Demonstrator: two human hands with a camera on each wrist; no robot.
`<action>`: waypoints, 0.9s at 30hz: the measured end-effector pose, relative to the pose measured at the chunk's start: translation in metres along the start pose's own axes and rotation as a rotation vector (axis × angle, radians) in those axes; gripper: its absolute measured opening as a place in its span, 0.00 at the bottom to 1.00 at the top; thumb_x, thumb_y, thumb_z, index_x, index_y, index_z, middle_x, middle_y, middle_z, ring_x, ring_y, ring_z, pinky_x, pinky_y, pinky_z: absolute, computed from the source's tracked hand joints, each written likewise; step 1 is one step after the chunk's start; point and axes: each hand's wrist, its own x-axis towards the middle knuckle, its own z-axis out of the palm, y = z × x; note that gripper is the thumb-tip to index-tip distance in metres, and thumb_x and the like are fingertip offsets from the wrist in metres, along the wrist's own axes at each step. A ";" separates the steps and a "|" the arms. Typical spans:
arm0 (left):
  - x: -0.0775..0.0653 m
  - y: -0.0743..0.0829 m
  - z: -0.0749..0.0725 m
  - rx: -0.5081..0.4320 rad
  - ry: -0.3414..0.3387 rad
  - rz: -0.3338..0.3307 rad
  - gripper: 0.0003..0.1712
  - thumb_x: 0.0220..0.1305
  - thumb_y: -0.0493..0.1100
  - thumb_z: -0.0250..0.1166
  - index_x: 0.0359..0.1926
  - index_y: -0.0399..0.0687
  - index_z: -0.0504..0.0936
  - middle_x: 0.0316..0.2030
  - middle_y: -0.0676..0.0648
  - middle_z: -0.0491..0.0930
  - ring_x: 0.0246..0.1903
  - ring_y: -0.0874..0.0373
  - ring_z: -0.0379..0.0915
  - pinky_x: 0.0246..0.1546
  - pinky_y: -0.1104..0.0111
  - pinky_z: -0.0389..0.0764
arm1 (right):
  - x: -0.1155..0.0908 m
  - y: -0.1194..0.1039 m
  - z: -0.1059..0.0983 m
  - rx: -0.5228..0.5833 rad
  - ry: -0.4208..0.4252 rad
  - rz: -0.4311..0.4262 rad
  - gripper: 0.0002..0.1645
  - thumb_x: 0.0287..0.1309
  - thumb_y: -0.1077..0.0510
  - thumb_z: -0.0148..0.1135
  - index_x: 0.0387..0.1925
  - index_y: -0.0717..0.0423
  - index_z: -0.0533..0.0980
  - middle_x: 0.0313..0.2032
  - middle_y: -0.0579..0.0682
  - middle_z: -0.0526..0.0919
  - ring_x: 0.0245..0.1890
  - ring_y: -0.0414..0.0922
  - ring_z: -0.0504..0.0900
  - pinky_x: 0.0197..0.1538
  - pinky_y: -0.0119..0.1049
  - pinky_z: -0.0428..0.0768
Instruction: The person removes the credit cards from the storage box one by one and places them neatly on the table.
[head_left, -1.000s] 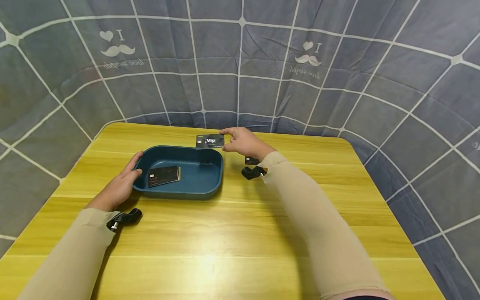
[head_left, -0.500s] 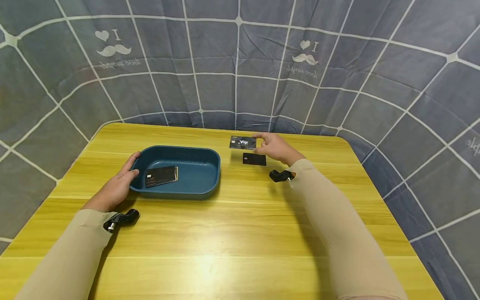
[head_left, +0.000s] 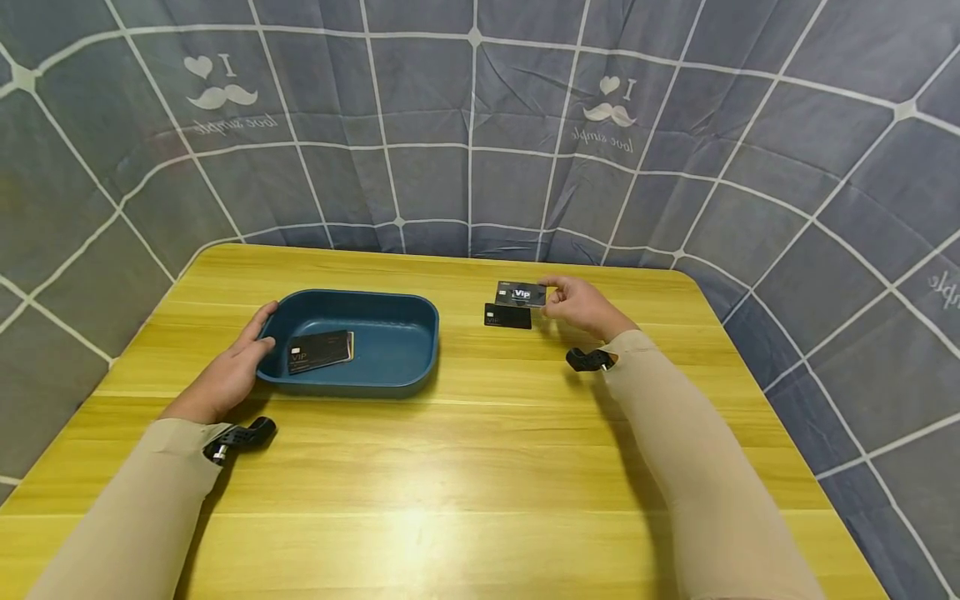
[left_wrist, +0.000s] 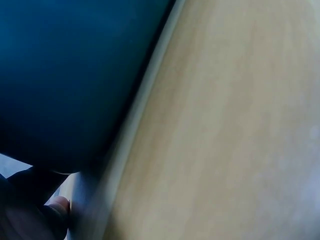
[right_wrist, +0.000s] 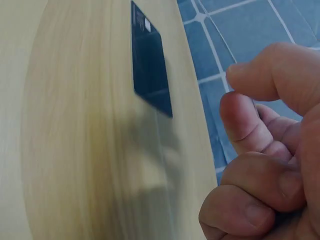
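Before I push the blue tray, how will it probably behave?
The blue tray would probably slide rather than tip, being low with a broad base. Its even, upright walls suggest it is stiff. The cards inside look loose, so they may shift.

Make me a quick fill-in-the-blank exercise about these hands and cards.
1. The right hand holds a dark card whose Vip lettering is colored ____.
2. The left hand touches the blue tray at its ____ end, not its right.
3. The top card inside the tray reads ____.
Missing words: white; left; VIP.
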 end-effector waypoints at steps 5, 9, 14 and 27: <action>-0.002 0.002 -0.001 0.018 -0.005 0.003 0.36 0.85 0.56 0.29 0.85 0.67 0.25 0.84 0.46 0.18 0.81 0.27 0.19 0.73 0.24 0.32 | -0.003 0.013 -0.007 -0.074 0.018 -0.007 0.40 0.66 0.63 0.62 0.77 0.58 0.65 0.41 0.52 0.79 0.23 0.37 0.66 0.31 0.32 0.66; -0.003 0.003 -0.002 0.020 -0.010 0.013 0.36 0.86 0.56 0.29 0.85 0.67 0.25 0.84 0.46 0.17 0.81 0.27 0.18 0.73 0.24 0.32 | -0.007 0.021 -0.011 -0.113 0.018 0.003 0.41 0.66 0.62 0.62 0.78 0.59 0.64 0.40 0.51 0.77 0.20 0.38 0.62 0.35 0.35 0.69; -0.002 0.002 -0.002 0.013 -0.011 0.010 0.36 0.86 0.55 0.29 0.85 0.68 0.25 0.84 0.47 0.17 0.81 0.28 0.17 0.73 0.24 0.31 | -0.011 0.028 -0.013 -0.091 0.007 0.044 0.42 0.66 0.63 0.62 0.79 0.60 0.62 0.38 0.53 0.76 0.21 0.41 0.62 0.37 0.39 0.69; -0.001 -0.001 -0.001 0.001 -0.001 0.000 0.35 0.85 0.55 0.29 0.84 0.72 0.25 0.84 0.46 0.18 0.82 0.29 0.18 0.74 0.24 0.31 | -0.019 0.042 -0.024 -0.049 0.003 0.123 0.43 0.67 0.64 0.62 0.80 0.58 0.60 0.41 0.53 0.74 0.22 0.40 0.63 0.30 0.34 0.66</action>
